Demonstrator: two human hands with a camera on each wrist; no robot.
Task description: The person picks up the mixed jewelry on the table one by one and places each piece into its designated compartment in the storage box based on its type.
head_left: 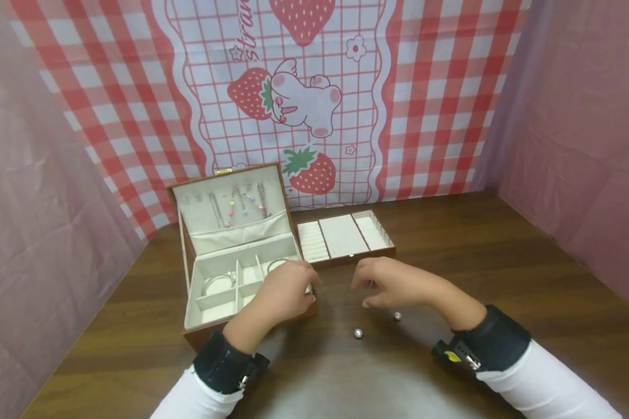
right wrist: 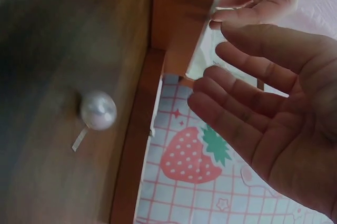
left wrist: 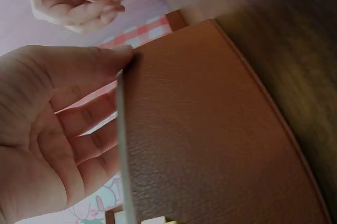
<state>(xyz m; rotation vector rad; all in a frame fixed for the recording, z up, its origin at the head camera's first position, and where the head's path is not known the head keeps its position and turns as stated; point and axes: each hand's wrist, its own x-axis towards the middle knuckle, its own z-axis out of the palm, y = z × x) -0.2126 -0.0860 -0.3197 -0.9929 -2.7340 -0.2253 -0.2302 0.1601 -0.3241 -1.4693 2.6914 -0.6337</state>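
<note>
A brown jewelry box with a cream lining stands at the left of the table, its lid raised. My left hand grips the box's right wall; in the left wrist view the thumb presses the brown outside and the fingers lie behind the rim. Over the table, right of the box, hovers my right hand, fingers loosely bent and holding nothing. Below it lie two small pearl-like balls, a nearer one and a farther one. One pearl ball shows a thin flat metal piece in the right wrist view.
Behind the hands, a shallow cream tray with several sections sits against the box. Bangles lie in box compartments, and necklaces hang inside the lid. A checked strawberry cloth hangs at the table's back.
</note>
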